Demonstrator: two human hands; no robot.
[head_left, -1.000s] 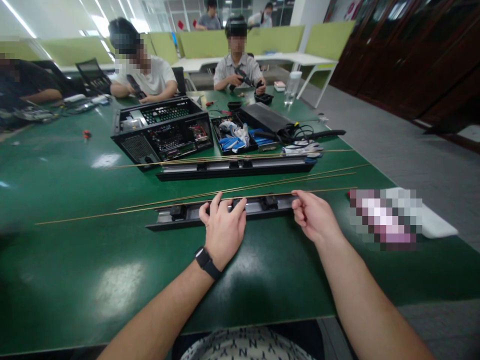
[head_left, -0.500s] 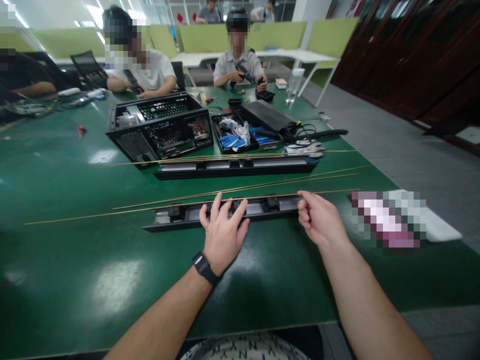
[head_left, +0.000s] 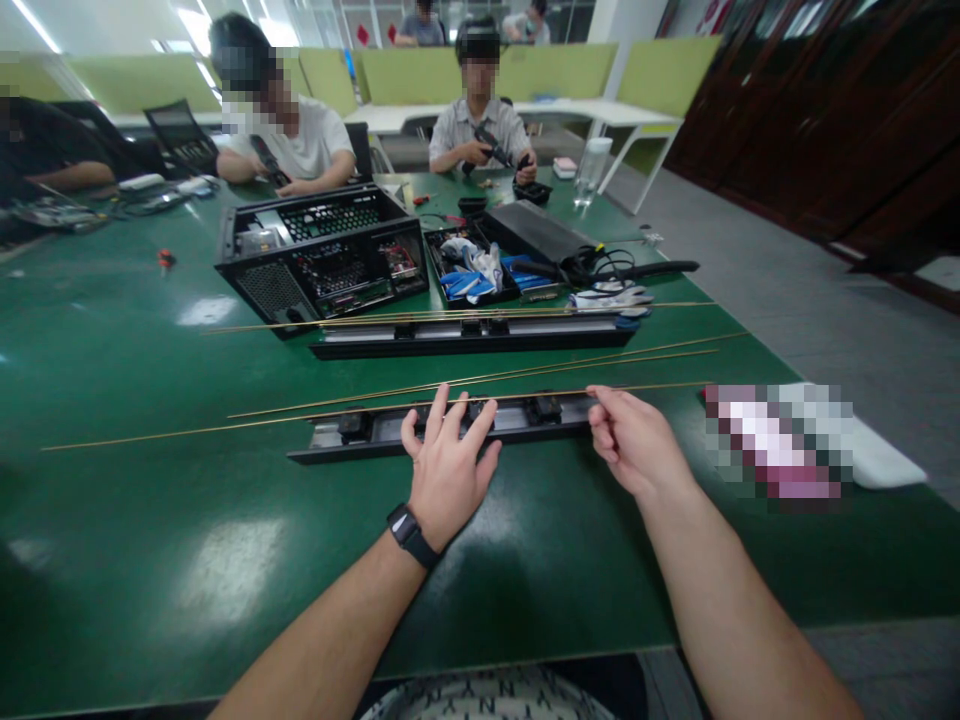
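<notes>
A black-and-silver channel rail (head_left: 360, 454) lies across the table in front of me, with several black blocks (head_left: 546, 408) sitting in its groove. My left hand (head_left: 450, 465) rests over the rail's middle, fingers spread, hiding part of the blocks there. A long thin brass-coloured rod (head_left: 187, 431) runs along the rail's far side and sticks out well past both ends. At the rail's right end, my right hand (head_left: 634, 435) pinches that rod between thumb and forefinger. The left fingertips reach the rod's line; whether they press on it I cannot tell.
Behind lie loose thin rods (head_left: 652, 357) and a second rail (head_left: 480, 347). Farther back stand an open black computer case (head_left: 322, 260), a tray with gloves (head_left: 472, 270), cables (head_left: 592, 270) and a bottle (head_left: 592, 165). Co-workers (head_left: 480, 130) sit across the table.
The pinched rod has slid slightly to the left, and my right hand has moved left with it. My left hand stays in place over the rail.
</notes>
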